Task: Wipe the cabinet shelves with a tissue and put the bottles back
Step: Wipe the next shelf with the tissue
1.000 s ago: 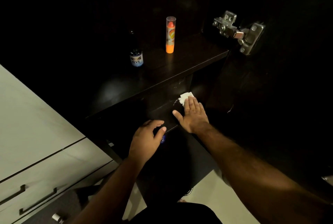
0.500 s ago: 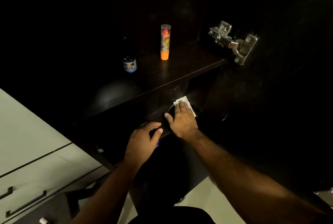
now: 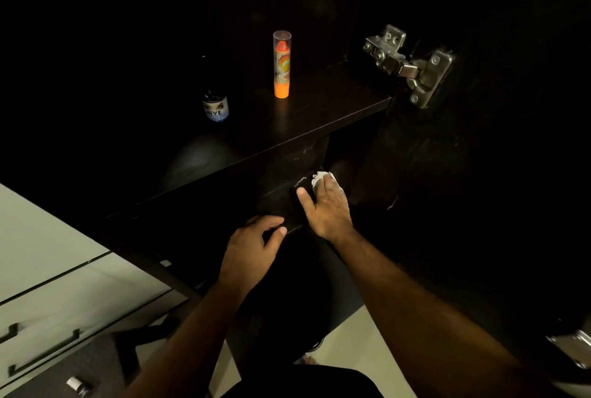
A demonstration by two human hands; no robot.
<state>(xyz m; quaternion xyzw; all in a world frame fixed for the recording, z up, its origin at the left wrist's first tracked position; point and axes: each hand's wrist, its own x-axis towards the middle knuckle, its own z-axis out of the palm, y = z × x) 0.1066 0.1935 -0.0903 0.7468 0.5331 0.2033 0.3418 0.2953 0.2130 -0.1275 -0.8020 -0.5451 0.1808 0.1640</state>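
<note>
- Right hand point(image 3: 326, 207) lay flat on the lower shelf point(image 3: 275, 202), fingers straight and close together, thumb spread to the left, pressing the tissue point(image 3: 319, 177) down beneath the fingertips.
- Left hand point(image 3: 252, 250) rested at the front edge of that same shelf, just beside the right wrist, fingers curled inward with the thumb pointing right; whether it gripped the edge or held something small could not be told in the dark.
- Only a crumpled white corner of the tissue showed, poking out beyond the right fingertips toward the back of the shelf; the rest sat hidden under the hand.
- Two bottles stood upright on the upper shelf point(image 3: 319, 103), well apart from both hands: a tall slim orange bottle point(image 3: 281, 65) with a clear cap and a red tip inside, and to its left a small dark bottle point(image 3: 216, 106) with a pale label reading "HIVE" below a pair of printed eyes.
- Both shelves were very dark, glossy wood, the upper one catching a faint sheen near its front.
- A metal hinge point(image 3: 409, 66) was fixed at the upper right, joining the cabinet side to the open dark door point(image 3: 447, 173).
- Pale drawers point(image 3: 64, 308) with dark bar handles stood at lower left, and light floor point(image 3: 345, 346) showed between the forearms.
</note>
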